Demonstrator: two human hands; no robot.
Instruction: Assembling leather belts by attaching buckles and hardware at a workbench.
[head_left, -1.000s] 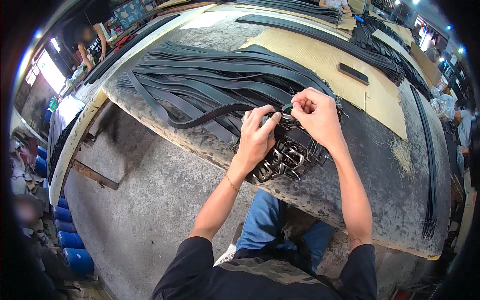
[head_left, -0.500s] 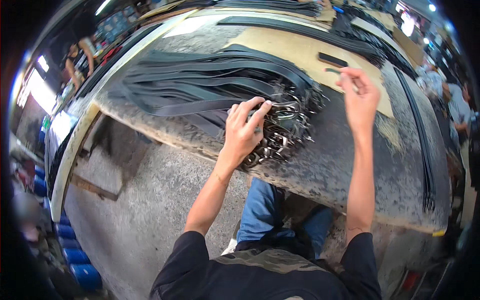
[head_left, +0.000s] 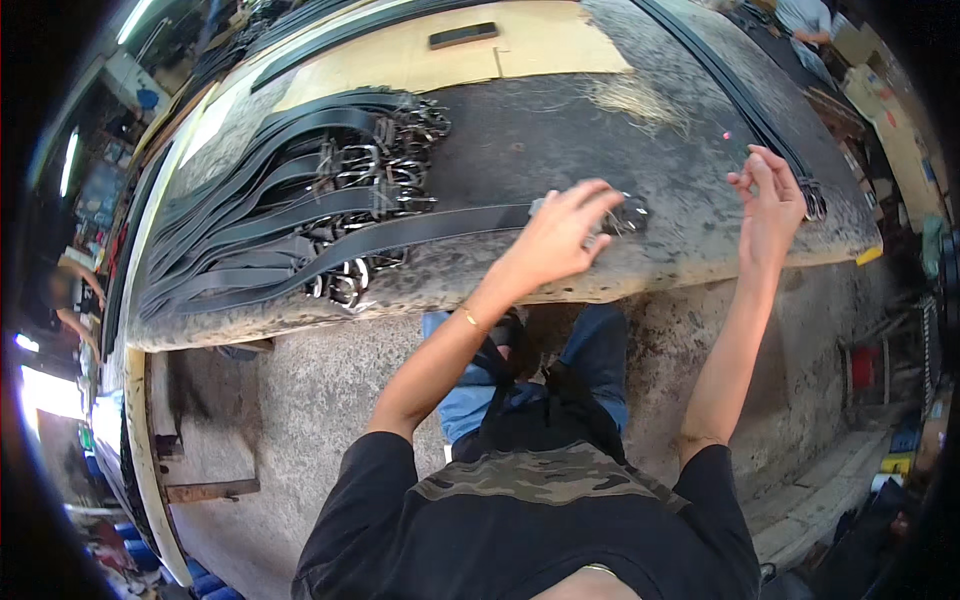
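A black leather belt point(head_left: 435, 226) stretches rightward from the pile along the near part of the table. My left hand point(head_left: 568, 232) is curled over its buckle end, fingers blurred. Just past those fingers lies a shiny metal buckle point(head_left: 630, 214). My right hand point(head_left: 772, 200) is raised over the table's right side with thumb and fingertips pinched together; whatever they hold is too small to make out. To the left lies a pile of black belts point(head_left: 270, 190), their metal buckles heaped at the right end.
Long black straps point(head_left: 720, 70) run down the right side of the worn table point(head_left: 520, 150). Beyond the pile, a tan sheet point(head_left: 560, 45) carries a dark rectangular block point(head_left: 463, 36). Pale loose fibres point(head_left: 640, 98) lie beside the sheet. A person works at the far left.
My view has swung to the right. My left hand has moved right from the heap of buckles, and a belt now trails out from the pile beneath it. My right hand has shifted rightward.
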